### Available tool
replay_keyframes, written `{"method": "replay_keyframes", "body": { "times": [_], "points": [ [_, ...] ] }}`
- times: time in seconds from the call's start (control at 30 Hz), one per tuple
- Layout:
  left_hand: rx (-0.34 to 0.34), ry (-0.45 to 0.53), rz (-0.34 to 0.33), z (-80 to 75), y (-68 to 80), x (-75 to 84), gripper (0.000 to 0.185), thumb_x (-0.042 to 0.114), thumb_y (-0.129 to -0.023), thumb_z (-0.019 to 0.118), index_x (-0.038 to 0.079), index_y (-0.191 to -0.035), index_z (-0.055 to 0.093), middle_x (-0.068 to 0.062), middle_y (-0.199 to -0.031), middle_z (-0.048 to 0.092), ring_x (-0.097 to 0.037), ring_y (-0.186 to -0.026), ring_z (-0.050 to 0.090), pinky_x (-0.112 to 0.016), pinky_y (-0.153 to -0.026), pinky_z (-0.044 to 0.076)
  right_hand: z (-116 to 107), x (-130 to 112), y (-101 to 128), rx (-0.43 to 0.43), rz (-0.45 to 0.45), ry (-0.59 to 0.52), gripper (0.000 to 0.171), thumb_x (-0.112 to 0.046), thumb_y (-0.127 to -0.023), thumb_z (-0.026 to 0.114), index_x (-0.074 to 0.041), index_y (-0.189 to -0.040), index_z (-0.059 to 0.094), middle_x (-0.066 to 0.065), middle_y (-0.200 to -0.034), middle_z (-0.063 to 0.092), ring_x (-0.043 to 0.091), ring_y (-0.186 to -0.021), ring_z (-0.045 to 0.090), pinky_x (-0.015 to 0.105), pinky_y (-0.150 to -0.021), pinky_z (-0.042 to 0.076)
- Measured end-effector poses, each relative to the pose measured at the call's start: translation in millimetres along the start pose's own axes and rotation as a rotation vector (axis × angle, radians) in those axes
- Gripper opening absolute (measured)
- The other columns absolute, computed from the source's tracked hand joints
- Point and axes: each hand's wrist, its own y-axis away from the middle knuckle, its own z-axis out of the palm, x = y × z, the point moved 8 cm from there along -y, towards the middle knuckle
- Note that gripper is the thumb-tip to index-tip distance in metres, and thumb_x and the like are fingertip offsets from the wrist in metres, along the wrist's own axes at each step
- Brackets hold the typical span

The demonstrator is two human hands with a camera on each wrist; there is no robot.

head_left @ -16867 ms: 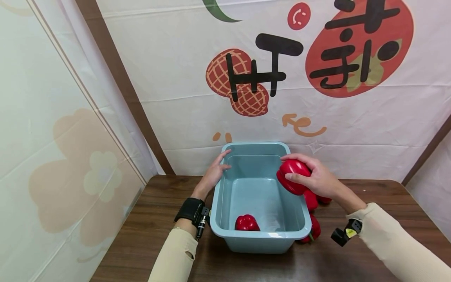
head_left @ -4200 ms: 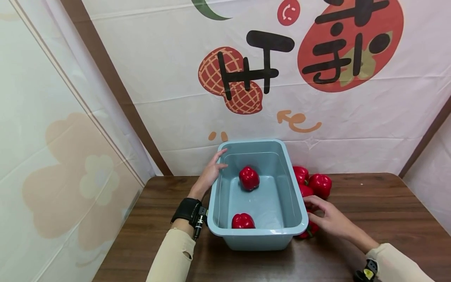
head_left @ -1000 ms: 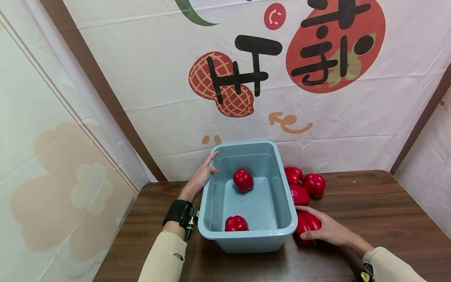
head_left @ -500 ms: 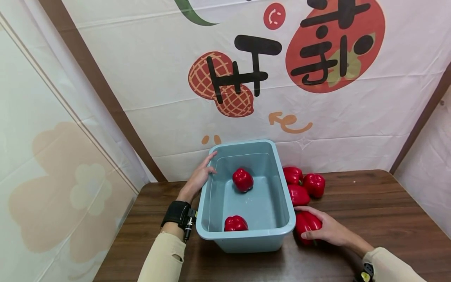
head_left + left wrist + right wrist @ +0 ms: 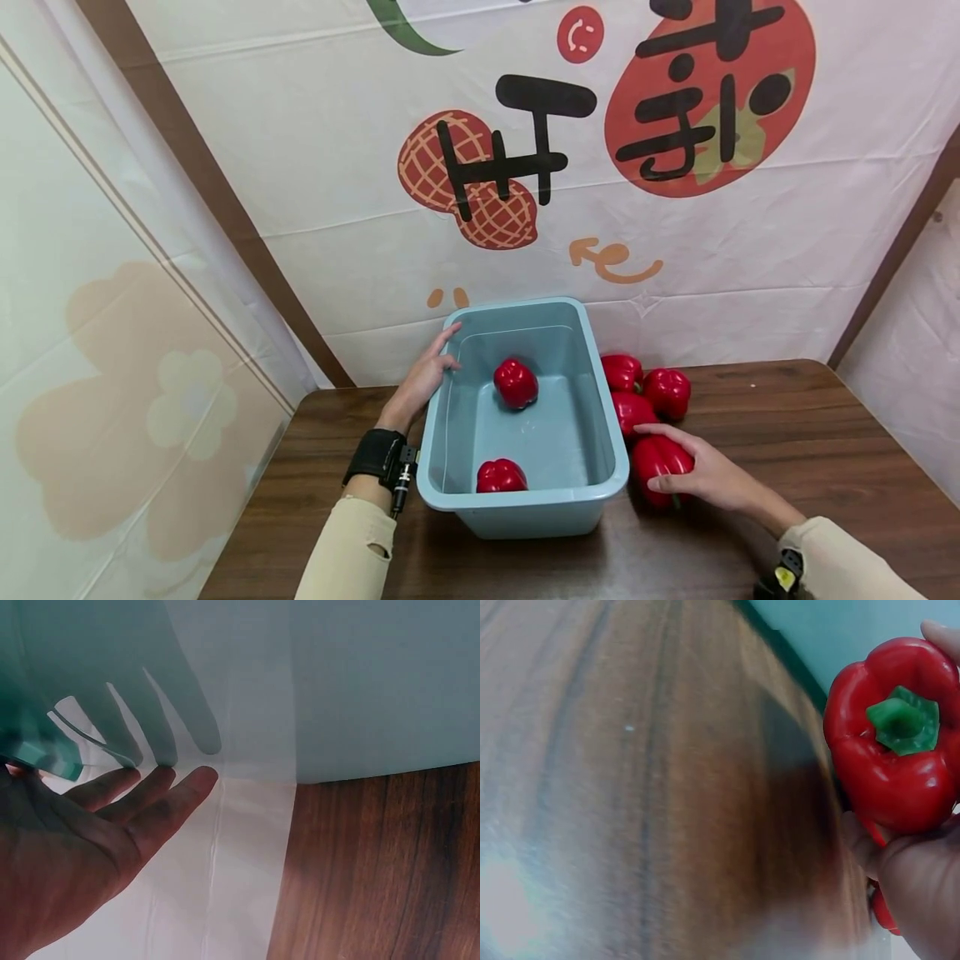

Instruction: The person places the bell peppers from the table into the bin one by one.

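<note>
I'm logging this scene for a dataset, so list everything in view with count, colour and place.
bin: one, light blue, on the table, middle.
peppers in bin: two, red, one toward the far end, one at the near wall.
peppers beside bin: three, red, clustered on the table right of the bin.
held pepper: one, red with green stem, right of the bin.
table: one, dark brown wood.
backdrop: white cloth printed with red and orange shapes and black characters.
wrist cameras: two, black, one on each wrist.
left hand: fingers straight, resting on the bin's far left rim.
right hand: grips the held pepper.
</note>
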Motion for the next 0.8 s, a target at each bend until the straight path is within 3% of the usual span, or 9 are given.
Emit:
{"method": "replay_keyframes", "body": {
  "times": [0.17, 0.4, 0.8],
  "points": [
    [-0.029, 0.025, -0.019, 2.2, 4.2, 5.7, 0.072, 0.012, -0.094, 0.043, 0.037, -0.158, 0.021, -0.006, -0.167, 0.002, -0.045, -0.137, 0.033, -0.06, -0.099, 0.042, -9, -4, -2, 0.034, 0.035, 0.012, 0.069, -0.021, -0.084, 0.074, -0.012, -0.145, 0.042, 0.023, -0.128, 0.051, 0.032, -0.107, 0.055, 0.039, -0.075, 0.058],
    [-0.041, 0.038, -0.026, 6.0, 22.2, 27.0, 0.071, 0.009, -0.094, 0.041, 0.03, -0.159, 0.02, -0.008, -0.167, 0.003, -0.043, -0.138, 0.031, -0.062, -0.103, 0.038, -19, -13, -3, 0.062, 0.047, 0.034, 0.075, -0.023, -0.08, 0.078, -0.015, -0.145, 0.041, 0.023, -0.131, 0.048, 0.036, -0.112, 0.051, 0.039, -0.073, 0.059],
    [-0.041, 0.057, -0.02, 8.3, 24.3, 30.9, 0.072, 0.007, -0.094, 0.041, 0.028, -0.159, 0.02, -0.01, -0.166, 0.002, -0.044, -0.14, 0.027, -0.064, -0.104, 0.036, -32, -26, -4, 0.097, 0.034, 0.066, 0.075, -0.024, -0.08, 0.077, -0.013, -0.145, 0.041, 0.024, -0.133, 0.047, 0.039, -0.113, 0.05, 0.039, -0.073, 0.059]
  ]
}}
